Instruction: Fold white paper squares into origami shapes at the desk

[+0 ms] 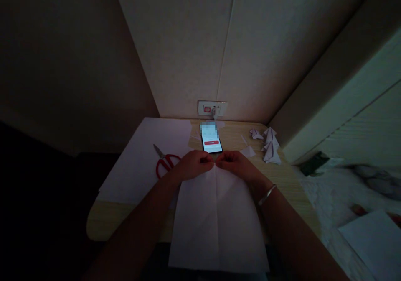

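Observation:
A white sheet of paper [216,222] with a crease down its middle lies in front of me, its near end hanging past the table edge. My left hand [197,164] pinches its far edge just left of the crease. On the other side of the crease, my right hand [233,164] grips the same edge, fingertips almost touching the left ones. Just beyond both hands lies a phone [211,138] with its screen lit. Red-handled scissors [166,162] rest to the left, partly behind my left forearm.
White paper [134,159] covers the table's left side. Several folded paper pieces [271,145] stand at the back right, near a small paper scrap [248,151]. A wall socket [212,108] with a plug is behind the phone. Another white sheet [372,239] lies off the table at right.

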The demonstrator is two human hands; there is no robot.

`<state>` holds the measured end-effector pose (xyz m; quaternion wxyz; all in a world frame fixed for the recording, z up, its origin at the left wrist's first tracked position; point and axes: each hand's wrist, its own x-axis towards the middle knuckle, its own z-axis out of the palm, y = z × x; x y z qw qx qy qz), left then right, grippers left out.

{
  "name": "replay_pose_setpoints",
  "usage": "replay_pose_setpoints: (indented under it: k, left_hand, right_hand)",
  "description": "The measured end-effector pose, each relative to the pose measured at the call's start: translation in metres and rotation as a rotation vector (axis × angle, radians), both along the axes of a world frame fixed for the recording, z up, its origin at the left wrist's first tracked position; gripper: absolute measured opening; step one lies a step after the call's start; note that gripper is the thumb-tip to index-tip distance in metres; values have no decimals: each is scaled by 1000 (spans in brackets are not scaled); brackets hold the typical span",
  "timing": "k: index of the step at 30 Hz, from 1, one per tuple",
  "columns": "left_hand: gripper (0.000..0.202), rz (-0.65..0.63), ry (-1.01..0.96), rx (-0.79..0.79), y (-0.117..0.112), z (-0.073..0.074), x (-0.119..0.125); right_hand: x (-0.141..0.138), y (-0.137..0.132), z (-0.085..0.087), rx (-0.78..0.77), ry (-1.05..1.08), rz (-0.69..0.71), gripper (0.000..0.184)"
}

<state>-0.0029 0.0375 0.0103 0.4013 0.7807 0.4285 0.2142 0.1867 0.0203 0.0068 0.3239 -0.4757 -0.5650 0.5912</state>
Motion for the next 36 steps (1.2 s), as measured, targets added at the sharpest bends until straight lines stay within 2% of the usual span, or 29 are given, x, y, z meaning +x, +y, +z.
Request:
replay_pose_setpoints:
  k: [14, 22, 33, 36]
  left_hand:
    - [14, 37, -52, 22, -2, -7, 5]
    - [10, 97, -152, -3, -2, -11, 8]
    - [12, 131, -172, -102, -1, -6, 8]
    - [16, 118, -69, -32, -1, -2, 4]
  right_hand:
    - [-2, 1, -2, 56, -47, 13, 18]
    - [-4, 1, -6, 62, -51, -44, 19]
    - [-7, -2, -3, 86, -17, -70, 23]
    - [0, -3, 3, 18, -17, -45, 26]
